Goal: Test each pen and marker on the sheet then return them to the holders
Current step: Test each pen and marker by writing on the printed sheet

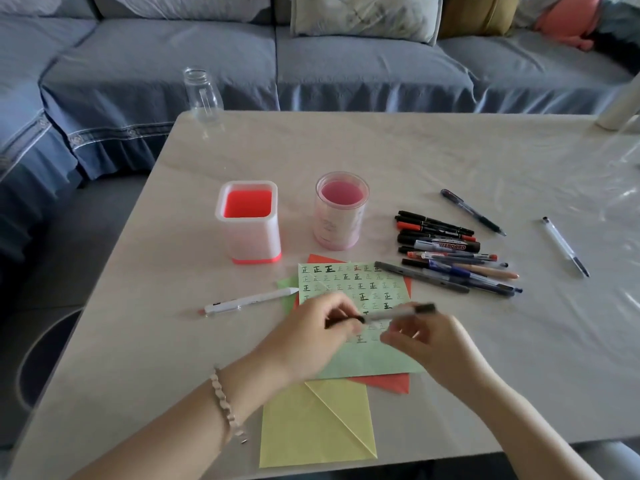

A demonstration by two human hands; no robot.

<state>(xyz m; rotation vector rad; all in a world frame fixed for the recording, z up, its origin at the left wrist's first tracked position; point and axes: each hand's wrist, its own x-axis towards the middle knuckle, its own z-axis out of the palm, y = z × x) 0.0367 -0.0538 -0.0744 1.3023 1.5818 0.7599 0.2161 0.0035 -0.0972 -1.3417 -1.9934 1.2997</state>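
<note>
My left hand (318,336) and my right hand (429,341) hover over the green sheet (349,282), which is covered with rows of written marks. Between them lies a grey pen (391,315), level and blurred; the left hand grips its dark end, the right hand's fingers touch its body near the other end. A square holder with a red inside (249,221) and a round pink holder (341,209) stand behind the sheet, both empty. A pile of pens and markers (450,254) lies to the right of the sheet.
A white pen (249,301) lies left of the sheet. Two more pens lie apart at right, a dark pen (472,212) and a clear pen (565,245). Orange paper (384,382) and yellow paper (317,424) sit under the sheet. A glass jar (202,95) stands at the far edge.
</note>
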